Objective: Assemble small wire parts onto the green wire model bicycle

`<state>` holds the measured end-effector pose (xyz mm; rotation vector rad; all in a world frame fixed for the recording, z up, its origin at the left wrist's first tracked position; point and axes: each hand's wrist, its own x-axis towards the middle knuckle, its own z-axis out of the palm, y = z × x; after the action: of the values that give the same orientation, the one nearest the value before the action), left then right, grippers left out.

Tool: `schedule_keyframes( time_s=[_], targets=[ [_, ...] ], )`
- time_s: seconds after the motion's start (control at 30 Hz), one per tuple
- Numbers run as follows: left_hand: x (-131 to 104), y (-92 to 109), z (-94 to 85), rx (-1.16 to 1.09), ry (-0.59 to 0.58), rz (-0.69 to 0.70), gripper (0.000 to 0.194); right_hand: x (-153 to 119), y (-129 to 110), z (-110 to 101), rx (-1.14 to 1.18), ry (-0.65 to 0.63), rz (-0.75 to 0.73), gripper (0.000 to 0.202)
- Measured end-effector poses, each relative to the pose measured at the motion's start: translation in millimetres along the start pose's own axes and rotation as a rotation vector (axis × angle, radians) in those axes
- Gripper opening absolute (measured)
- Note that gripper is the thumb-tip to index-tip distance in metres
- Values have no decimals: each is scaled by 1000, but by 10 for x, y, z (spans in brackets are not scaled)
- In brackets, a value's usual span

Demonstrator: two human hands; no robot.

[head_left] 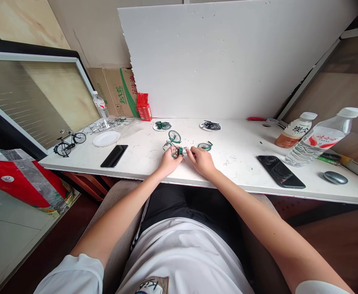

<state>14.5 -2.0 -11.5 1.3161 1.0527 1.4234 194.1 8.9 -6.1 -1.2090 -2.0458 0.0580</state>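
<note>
Green is seen on the near model bicycle (179, 151) and on the loose wheel (204, 146) to its right; black is noted on the left model bicycle (70, 144). Tabletop (243, 165): white, marked with dark specks. Far left, the brown carton (112, 83) is banded in green, lettered in green and red. Small box (144, 109) beside it: red, printed in white. Computer mouse (335, 177), right: grey.

White table (237, 173) — wheel (204, 146), phones (114, 156), bottles (294, 131).
</note>
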Motion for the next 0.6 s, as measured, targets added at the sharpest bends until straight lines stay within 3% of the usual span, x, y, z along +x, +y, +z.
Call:
schedule_keyframes(
  time_s=[0.27,0.6],
  targets=[
    [39,-67,-26,77,7,32,28,-15,-71,-65,107,-81,21,23],
    [47,-93,-33,40,-2,8,27,-1,-39,-40,23,-126,31,32]
  ],
)
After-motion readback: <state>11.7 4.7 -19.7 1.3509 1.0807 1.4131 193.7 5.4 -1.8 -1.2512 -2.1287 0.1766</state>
